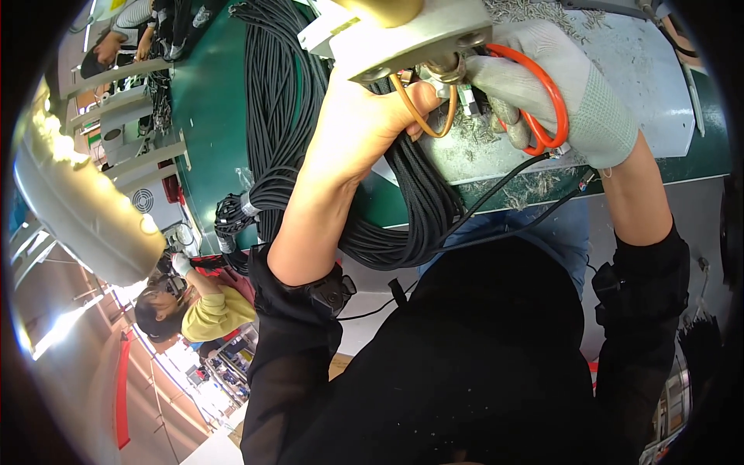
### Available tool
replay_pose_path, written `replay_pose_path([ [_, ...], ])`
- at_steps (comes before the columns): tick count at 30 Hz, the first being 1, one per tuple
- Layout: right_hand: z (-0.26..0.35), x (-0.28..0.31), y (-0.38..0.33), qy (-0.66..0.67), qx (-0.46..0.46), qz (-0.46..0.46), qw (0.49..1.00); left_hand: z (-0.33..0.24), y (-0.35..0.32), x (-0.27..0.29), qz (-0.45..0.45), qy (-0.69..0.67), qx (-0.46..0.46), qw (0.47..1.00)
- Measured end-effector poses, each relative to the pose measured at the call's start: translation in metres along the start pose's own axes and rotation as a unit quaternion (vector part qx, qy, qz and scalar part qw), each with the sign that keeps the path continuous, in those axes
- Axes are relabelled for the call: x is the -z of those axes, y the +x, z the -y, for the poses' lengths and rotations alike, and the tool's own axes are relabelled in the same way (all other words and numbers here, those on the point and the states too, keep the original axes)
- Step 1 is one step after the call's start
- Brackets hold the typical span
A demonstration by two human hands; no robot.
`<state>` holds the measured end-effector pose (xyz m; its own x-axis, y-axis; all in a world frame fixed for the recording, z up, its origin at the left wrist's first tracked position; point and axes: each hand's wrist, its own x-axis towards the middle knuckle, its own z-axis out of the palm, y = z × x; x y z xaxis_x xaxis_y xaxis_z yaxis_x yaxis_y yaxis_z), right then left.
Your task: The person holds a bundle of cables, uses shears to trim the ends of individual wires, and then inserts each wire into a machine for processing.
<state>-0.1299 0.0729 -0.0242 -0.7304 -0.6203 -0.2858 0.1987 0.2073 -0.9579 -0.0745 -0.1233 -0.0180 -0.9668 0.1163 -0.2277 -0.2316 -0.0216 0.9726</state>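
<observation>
My bare left hand (380, 108) is up under the head of a grey metal machine (422, 46), thumb and fingers pinched together. What they pinch is mostly hidden. A tan loop (448, 128) hangs beside the thumb. My right hand (554, 85), in a pale grey glove, curls close by with red-handled scissors (559, 108) hooked over its fingers; the blades are hidden. Between the hands shows a small white and green piece (469, 101). Below my right hand, black cables end in small plugs (587, 180) at the bench edge.
Thick bundles of black cable (283, 85) lie across the green bench (209, 124) and sag over its front edge. Small clippings (535, 12) litter the grey plate (651, 93). A lit lamp (93, 201) hangs at left. Beyond, a person in yellow (217, 314) works, with another person farther up.
</observation>
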Motion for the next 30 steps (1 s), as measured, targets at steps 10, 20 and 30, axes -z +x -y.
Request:
replay_pose_path([
  [10, -0.010, 0.005, 0.007, -0.111, 0.241, -0.004, 0.964, -0.004, 0.001, -0.003, -0.031, 0.032, 0.025, 0.999],
  [20, 0.002, -0.004, -0.003, -0.011, 0.061, -0.015, 0.998, 0.013, 0.000, 0.003, 0.005, -0.132, 0.046, 0.990],
  [30, -0.019, 0.016, 0.013, -0.394, 0.505, -0.056, 0.766, 0.004, 0.004, 0.000, 0.024, -0.043, 0.023, 0.999],
])
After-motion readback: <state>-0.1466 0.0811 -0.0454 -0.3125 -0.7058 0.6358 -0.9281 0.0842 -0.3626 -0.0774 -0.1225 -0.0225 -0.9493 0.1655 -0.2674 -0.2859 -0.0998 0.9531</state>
